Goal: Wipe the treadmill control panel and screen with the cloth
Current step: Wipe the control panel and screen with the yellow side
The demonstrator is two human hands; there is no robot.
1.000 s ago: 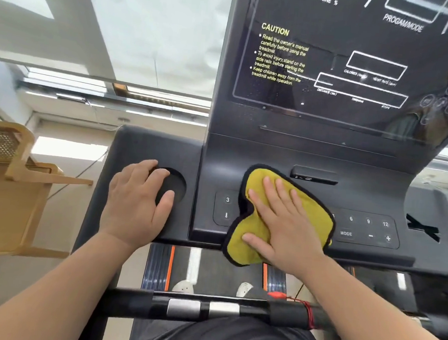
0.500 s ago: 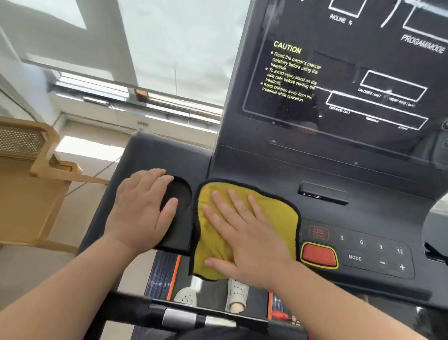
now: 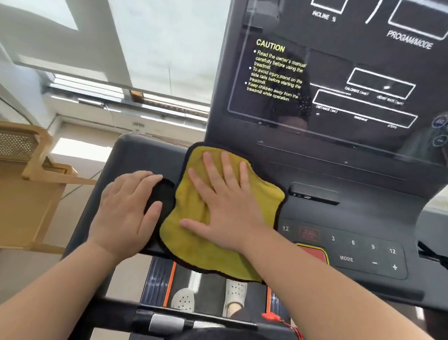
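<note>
Right hand [image 3: 227, 210] flat on the yellow cloth [image 3: 211, 252]
Its fingers are spread wide, pressing the cloth under it. The left hand [image 3: 126, 210] rests open beside it.

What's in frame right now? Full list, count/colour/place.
cloth: 1, yellow with black edge, flat on left part of panel, under right hand
panel: 1, dark grey, centre right, keys 3, 6, 9, 12, MODE, minus, plus
stop button: 1, red with yellow rim, right of cloth, partly hidden by right arm
screen: 1, black, top right, yellow CAUTION text
cup well: 1, black, left tray, partly under left hand
handlebar: 1, black with silver sensor, bottom
chair: 1, wooden, far left
shoes: 2, white, on belt below
left hand: flat on left tray
right hand: flat, pressing cloth
</note>
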